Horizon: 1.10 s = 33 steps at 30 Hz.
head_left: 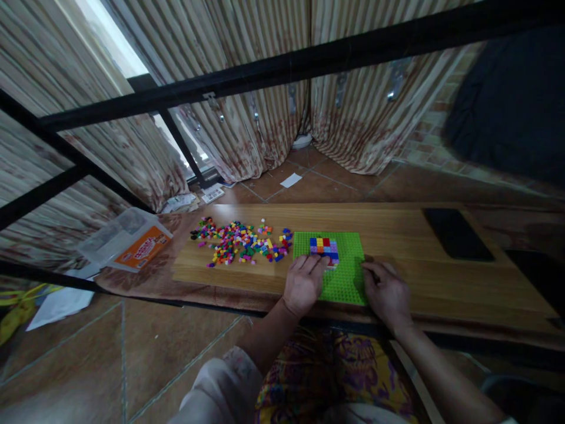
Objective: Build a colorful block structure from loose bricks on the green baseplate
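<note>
The left hand [303, 284] lies on the green baseplate [342, 285], knuckles up, its fingertips reaching the near edge of a small block of stacked bricks [324, 246] in blue, red, yellow and purple. The back of the hand covers the fingertips, so I cannot tell whether its grip is closed on a brick or only touching the block. The right hand [386, 291] rests at the baseplate's right edge with its fingers bent over the rim. Whether its grip clasps the plate or merely presses on it cannot be made out. The baseplate sits flat on the wooden worktop [441, 277], near its front edge. Just to its left lies a loose scatter of small bricks [241, 241], too small and blurred to tell individual shapes. Further left a clear plastic box [128, 238] with an orange label overhangs the worktop's end, and its lettering is unreadable. A dark flat slab [457, 234] lies well to the right. Black bars [309, 62] cross the upper view, partly masking the curtains [353, 118].
</note>
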Each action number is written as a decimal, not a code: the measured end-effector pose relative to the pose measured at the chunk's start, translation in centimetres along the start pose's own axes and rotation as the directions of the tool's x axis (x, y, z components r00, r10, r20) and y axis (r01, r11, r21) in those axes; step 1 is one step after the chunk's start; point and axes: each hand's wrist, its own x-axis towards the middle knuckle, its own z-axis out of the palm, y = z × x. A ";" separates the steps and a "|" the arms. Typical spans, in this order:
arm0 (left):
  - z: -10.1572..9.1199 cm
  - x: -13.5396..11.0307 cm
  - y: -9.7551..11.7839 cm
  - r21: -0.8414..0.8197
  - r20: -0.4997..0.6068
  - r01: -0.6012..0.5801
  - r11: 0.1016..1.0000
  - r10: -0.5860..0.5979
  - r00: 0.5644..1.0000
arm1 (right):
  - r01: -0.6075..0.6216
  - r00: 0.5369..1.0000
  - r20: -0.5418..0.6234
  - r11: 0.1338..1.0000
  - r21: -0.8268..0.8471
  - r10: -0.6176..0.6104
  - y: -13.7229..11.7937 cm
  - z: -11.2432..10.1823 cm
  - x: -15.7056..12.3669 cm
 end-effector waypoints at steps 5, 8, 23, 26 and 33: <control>-1.6 -2.3 -0.9 -0.086 -0.126 0.270 0.959 -0.280 0.952 | 0.000 1.000 -0.007 1.000 -0.003 0.000 0.1 0.1 0.0; -2.3 -4.6 -2.2 -0.083 -0.170 0.432 0.898 -0.440 0.882 | 0.016 1.000 -0.008 1.000 0.004 -0.016 0.2 0.0 -0.1; -3.2 -6.8 -5.8 -0.034 -0.166 0.613 0.789 -0.609 0.775 | 0.075 0.996 -0.040 0.995 -0.066 -0.077 0.2 -0.4 -0.1; -2.5 -5.6 -5.7 -0.013 -0.142 0.569 0.822 -0.565 0.813 | 0.085 0.995 -0.038 0.994 -0.070 -0.088 0.1 -0.5 -0.1; -1.2 -3.6 -5.9 0.112 -0.089 0.534 0.838 -0.526 0.846 | 0.053 0.998 -0.014 0.996 -0.065 -0.054 0.2 -0.5 -0.2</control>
